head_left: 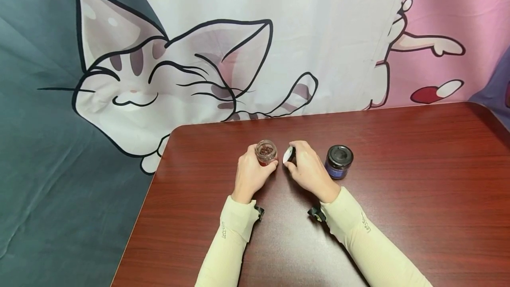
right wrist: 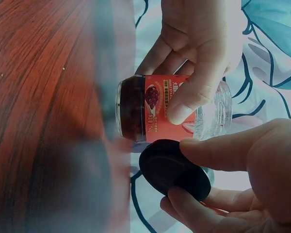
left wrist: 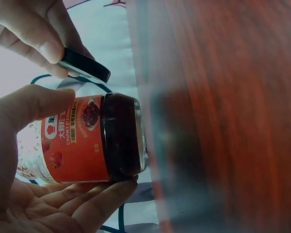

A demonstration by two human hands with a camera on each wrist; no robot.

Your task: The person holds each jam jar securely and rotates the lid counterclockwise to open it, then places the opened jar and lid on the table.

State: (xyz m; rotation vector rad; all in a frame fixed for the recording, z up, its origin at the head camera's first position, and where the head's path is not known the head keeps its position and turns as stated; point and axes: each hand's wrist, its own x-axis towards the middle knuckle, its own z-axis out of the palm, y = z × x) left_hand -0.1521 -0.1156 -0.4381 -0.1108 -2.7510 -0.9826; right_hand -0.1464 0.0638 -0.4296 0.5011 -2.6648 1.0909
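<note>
My left hand (head_left: pixel 252 169) grips a glass jar of strawberry jam (left wrist: pixel 82 141) with a red label, its thumb and fingers curled round the side. The jar stands upright with its mouth uncovered, and dark red jam shows inside in the head view. Just to the right, my right hand (head_left: pixel 310 169) pinches a round black lid (right wrist: pixel 172 167) between thumb and fingers. The lid is tilted on edge, its white inner face (head_left: pixel 288 154) turned toward the jar, with a small gap between them.
A second jar (head_left: pixel 338 161) with a black lid and a blue-purple label stands on the red-brown wooden table (head_left: pixel 398 189), right beside my right hand. Behind the table's far edge hangs a cloth (head_left: pixel 342 34) printed with cartoon cats.
</note>
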